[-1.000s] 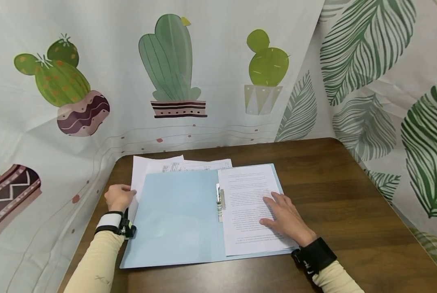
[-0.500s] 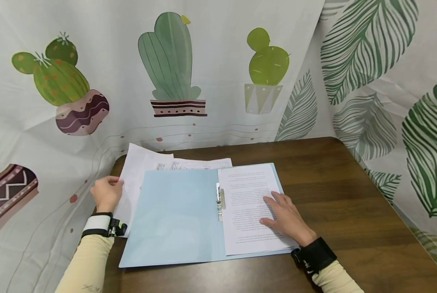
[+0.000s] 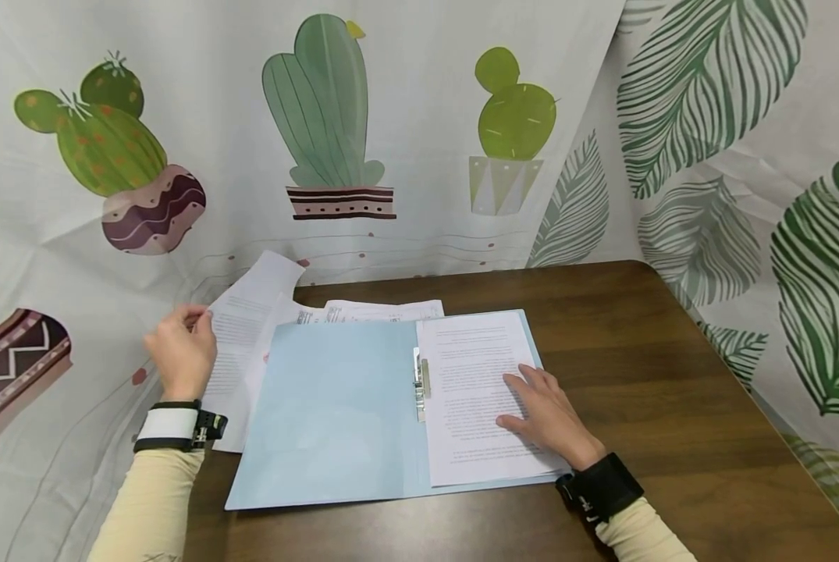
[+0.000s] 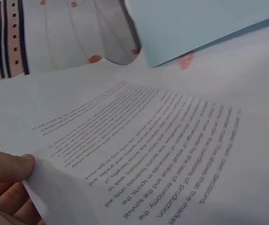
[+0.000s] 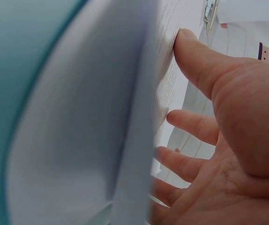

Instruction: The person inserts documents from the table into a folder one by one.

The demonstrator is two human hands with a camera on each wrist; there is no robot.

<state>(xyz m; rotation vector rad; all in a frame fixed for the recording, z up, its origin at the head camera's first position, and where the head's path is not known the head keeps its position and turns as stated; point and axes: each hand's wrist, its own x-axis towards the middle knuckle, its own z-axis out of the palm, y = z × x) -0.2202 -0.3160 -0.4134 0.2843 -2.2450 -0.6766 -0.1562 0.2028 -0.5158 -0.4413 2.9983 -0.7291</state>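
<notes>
My left hand (image 3: 183, 351) pinches the left edge of a printed sheet of paper (image 3: 239, 332) between thumb and fingers. In the left wrist view the thumb lies on the face of this sheet (image 4: 139, 140), its lines of text showing. The sheet is lifted at an angle, its right part behind the open blue folder (image 3: 335, 406). My right hand (image 3: 551, 414) rests with spread fingers on the printed pages (image 3: 471, 390) on the folder's right side. In the right wrist view the thumb and fingertips of the right hand (image 5: 237, 131) touch the page.
A metal clip (image 3: 421, 382) sits along the folder's spine. More printed papers (image 3: 384, 311) stick out behind the folder's top edge. The brown wooden table (image 3: 672, 390) extends to the right, and a curtain (image 3: 419, 140) with cactus and leaf prints hangs behind it.
My left hand has moved left and away from me, drawing the sheet out from under the folder's left side and lifting it. The right hand has stayed on the pages.
</notes>
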